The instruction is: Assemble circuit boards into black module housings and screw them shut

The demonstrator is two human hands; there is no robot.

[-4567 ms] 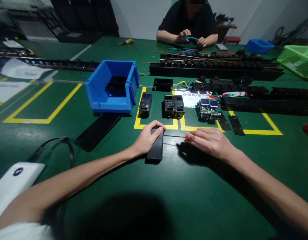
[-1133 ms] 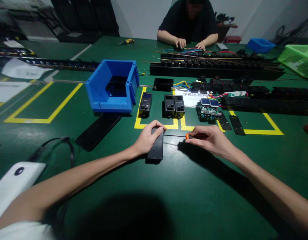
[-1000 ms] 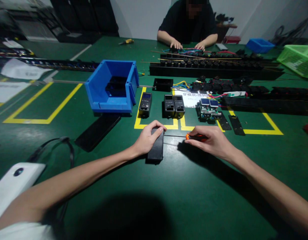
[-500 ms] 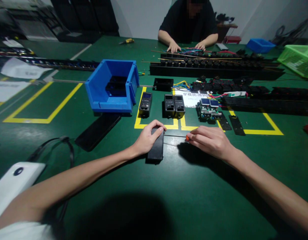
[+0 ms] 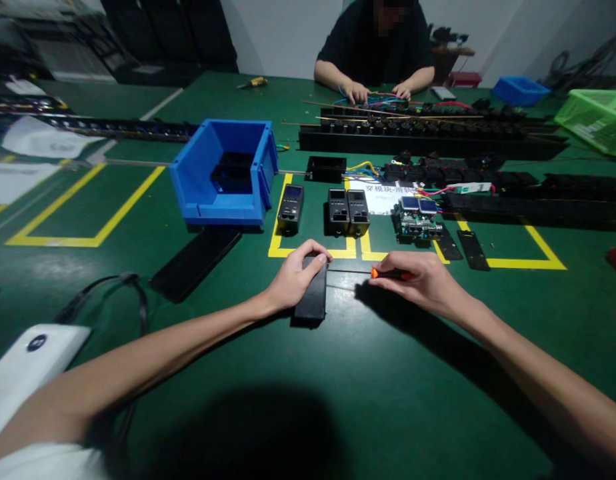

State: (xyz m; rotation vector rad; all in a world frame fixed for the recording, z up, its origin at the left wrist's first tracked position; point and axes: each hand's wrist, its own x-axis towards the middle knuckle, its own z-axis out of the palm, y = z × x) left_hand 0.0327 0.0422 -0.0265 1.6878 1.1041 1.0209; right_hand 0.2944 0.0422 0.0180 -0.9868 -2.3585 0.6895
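Observation:
My left hand (image 5: 294, 277) lies curled over a long black module (image 5: 312, 300) on the green table (image 5: 338, 373) and holds it down. My right hand (image 5: 423, 283) is closed round an orange-handled screwdriver (image 5: 383, 273) that lies level. Its thin shaft points left, with the tip at the module's right side near my left fingertips.
A blue bin (image 5: 223, 170) with black parts stands behind on the left. Small black modules (image 5: 348, 212) and a circuit board (image 5: 418, 223) sit in yellow-taped squares. Long black power strips (image 5: 428, 137) cross the back, where another person's hands (image 5: 355, 92) handle wires. A white device (image 5: 23, 367) lies near left.
My right hand has rolled slightly on the screwdriver, so more of the orange handle shows. The left hand and the module stay put. The other person's hands have shifted among the wires.

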